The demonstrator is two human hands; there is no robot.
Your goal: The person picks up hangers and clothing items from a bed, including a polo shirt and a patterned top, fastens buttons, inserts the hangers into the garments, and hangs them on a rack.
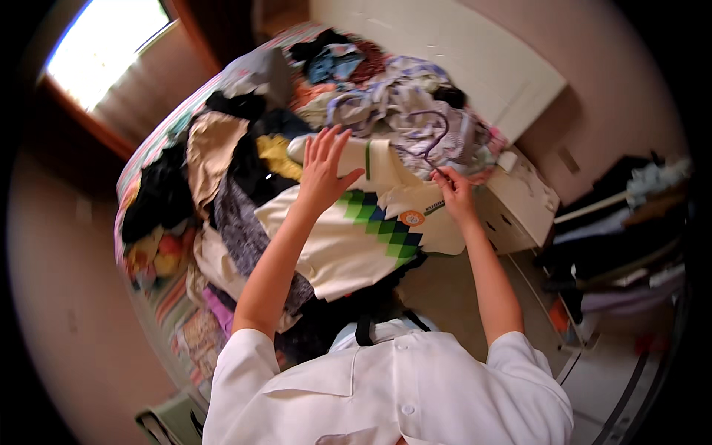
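Note:
A cream polo shirt (341, 252) with a band of green and navy diamonds and a round orange badge lies in front of me over the bed's near edge. My left hand (324, 165) rests on or just above its far left part near the sleeve, fingers stretched out and holding nothing. At the collar side, my right hand (454, 191) pinches a dark purple clothes hanger (446, 127) near the base of its hook. The hook points away from me. The hanger's lower part is hidden by the shirt and hand, so I cannot tell how far it sits inside.
Piled clothes (400, 96) cover the bed, with a tan garment (211, 148) and a grey patterned one (241, 215) at left. Beyond stands a white headboard (475, 59). At right are a white bedside cabinet (512, 204) and a rack of hanging clothes (623, 237).

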